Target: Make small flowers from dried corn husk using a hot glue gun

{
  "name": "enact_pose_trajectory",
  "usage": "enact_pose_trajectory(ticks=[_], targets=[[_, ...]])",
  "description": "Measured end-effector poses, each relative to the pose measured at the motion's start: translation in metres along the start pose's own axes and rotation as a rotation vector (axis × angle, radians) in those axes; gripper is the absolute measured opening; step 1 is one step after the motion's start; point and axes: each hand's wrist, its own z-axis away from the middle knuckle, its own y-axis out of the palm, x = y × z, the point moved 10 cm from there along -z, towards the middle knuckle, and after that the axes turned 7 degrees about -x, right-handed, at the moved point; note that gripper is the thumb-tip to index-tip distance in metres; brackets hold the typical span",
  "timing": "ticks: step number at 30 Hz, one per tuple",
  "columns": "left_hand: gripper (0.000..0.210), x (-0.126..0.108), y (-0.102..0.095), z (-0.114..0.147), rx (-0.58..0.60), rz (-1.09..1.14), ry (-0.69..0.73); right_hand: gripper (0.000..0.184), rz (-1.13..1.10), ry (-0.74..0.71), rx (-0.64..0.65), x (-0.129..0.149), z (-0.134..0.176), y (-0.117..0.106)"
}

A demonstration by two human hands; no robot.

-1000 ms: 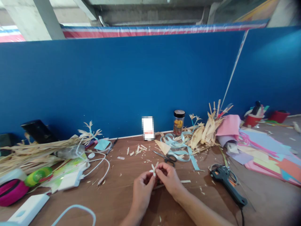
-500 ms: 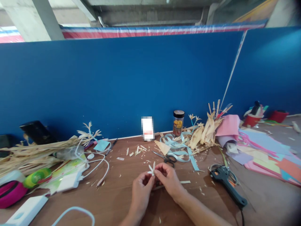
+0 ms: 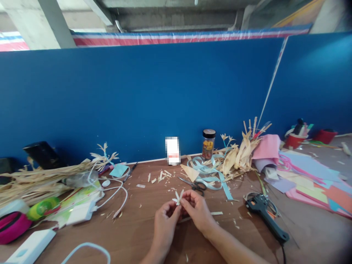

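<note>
Between my fingertips, low in the middle of the head view, is a small pale flower [image 3: 178, 198] with narrow petals pointing up and outward. My left hand [image 3: 166, 220] pinches its base from the left, thumb against fingers. From the right, my right hand [image 3: 198, 211] pinches at the same spot, its thumb and forefinger by the petals. The lower end of the flower is hidden by my fingers. Just beyond the hands lie scissors [image 3: 196, 186] with dark handles. A pale strip [image 3: 216, 213] rests on the table beside my right hand.
A hot glue gun [image 3: 266, 216] lies at the right, its cord running toward me. Light-blue ribbon [image 3: 220, 179], dried husks [image 3: 235, 159] and a lidded jar [image 3: 209, 144] stand behind. Coloured paper [image 3: 316, 183] spreads far right. White cables [image 3: 121, 190] and a power strip [image 3: 33, 245] lie left.
The flower has turned slightly in my fingertips, its petals now looking more spread. Both hands keep almost the same place and grip.
</note>
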Motion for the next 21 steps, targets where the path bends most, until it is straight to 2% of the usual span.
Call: enact_pose_trajectory(ticks=[8,21], targets=[[0.022,0.0014,0.0021,-0.0001,0.016,0.043,-0.015,0.023,0.002,-0.004,0.013,-0.0005,-0.0008,0.0007],[0.033,-0.0013,0.0014,0.0006,0.011,-0.02,-0.001,0.026,0.038,-0.011,-0.013,-0.0018,-0.003,-0.0042]])
